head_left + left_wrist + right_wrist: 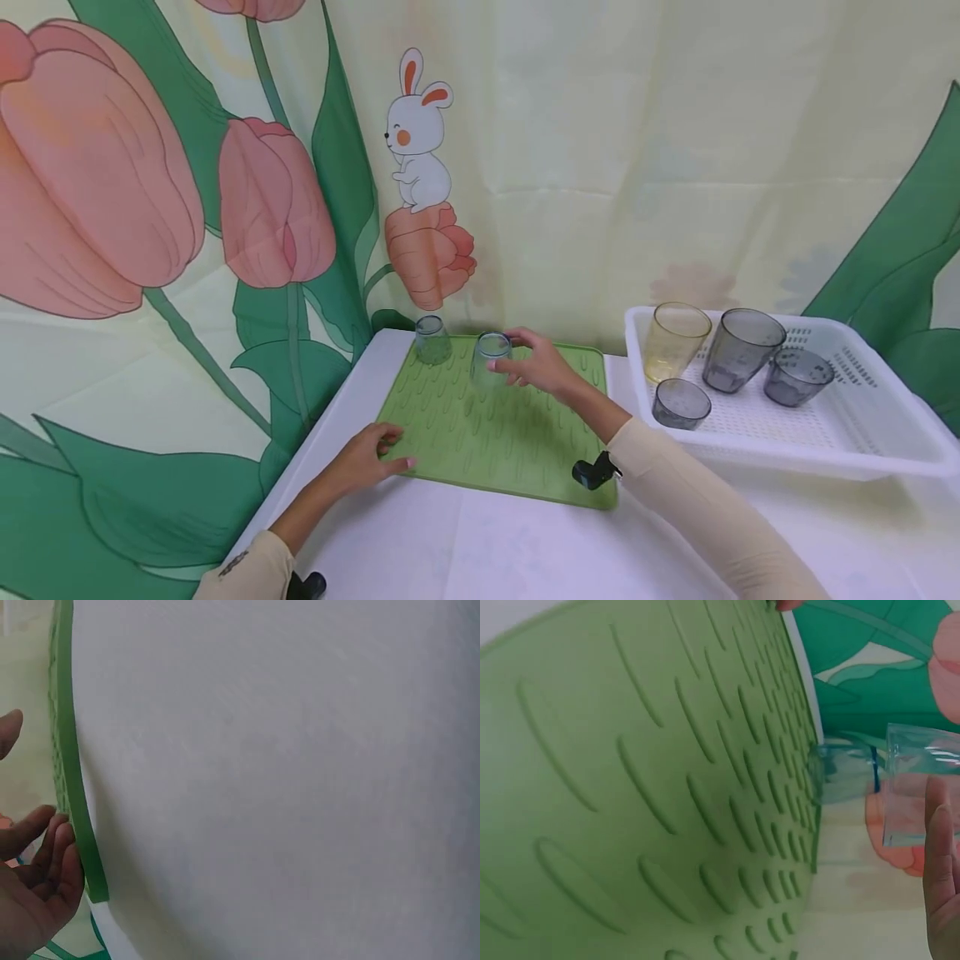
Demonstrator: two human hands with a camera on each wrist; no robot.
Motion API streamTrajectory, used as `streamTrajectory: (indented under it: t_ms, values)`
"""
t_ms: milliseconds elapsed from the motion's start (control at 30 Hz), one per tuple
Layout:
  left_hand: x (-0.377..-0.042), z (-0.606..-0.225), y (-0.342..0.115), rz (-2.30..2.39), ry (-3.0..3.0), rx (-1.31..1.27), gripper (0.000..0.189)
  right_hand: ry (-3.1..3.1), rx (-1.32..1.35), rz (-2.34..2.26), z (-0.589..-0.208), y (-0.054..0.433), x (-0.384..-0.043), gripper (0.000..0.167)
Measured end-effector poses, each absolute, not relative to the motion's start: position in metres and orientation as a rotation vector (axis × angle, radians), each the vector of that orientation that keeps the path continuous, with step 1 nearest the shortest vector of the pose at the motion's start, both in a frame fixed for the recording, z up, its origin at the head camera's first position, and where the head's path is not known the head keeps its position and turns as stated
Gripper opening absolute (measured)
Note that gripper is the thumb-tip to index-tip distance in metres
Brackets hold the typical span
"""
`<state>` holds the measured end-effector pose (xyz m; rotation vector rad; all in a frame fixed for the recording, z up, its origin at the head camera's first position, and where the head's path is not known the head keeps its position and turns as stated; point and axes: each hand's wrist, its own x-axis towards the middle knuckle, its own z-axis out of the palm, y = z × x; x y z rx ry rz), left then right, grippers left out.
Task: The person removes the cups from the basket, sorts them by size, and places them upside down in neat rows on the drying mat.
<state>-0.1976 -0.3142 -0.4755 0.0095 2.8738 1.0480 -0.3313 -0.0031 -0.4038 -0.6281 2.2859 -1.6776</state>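
The left hand (367, 457) is held beside the near left corner of the green mat (525, 454), its fingers loosely curled, thumb apart, nothing gripped; a small glass (432, 345) is stood upside down at the mat's far left corner; a clear glass (486, 350) is pinched over the mat by the right hand (545, 365), between thumb and fingers; farther right, a yellow glass (675, 342) and three grey glasses (742, 352) are contained in a white basket (787, 457).

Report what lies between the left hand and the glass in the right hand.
Only a bare stretch of the green mat lies between the left hand and the glass that the right hand holds; the head view shows this.
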Motion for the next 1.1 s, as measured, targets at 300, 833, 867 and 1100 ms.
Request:
streamTrajectory:
  t_ms: [300,833,867,1100]
  values:
    - [-0.204,-0.479,-0.321,1.000,2.888,0.101,0.058,2.316,-0.583,-1.643,-0.412,-0.024,-0.367,0.065]
    - [-0.206,-0.484,-0.323,1.049,2.891,0.153,0.049,2.413,-0.393,-1.580,-0.431,-0.055,-0.406,0.070]
    - [-0.206,-0.485,-0.323,1.047,2.885,0.151,0.049,2.426,-0.375,-1.572,-0.433,-0.056,-0.408,0.071]
    - [-0.207,-0.485,-0.322,1.039,2.881,0.090,0.051,2.448,-0.318,-1.541,-0.438,-0.062,-0.417,0.072]
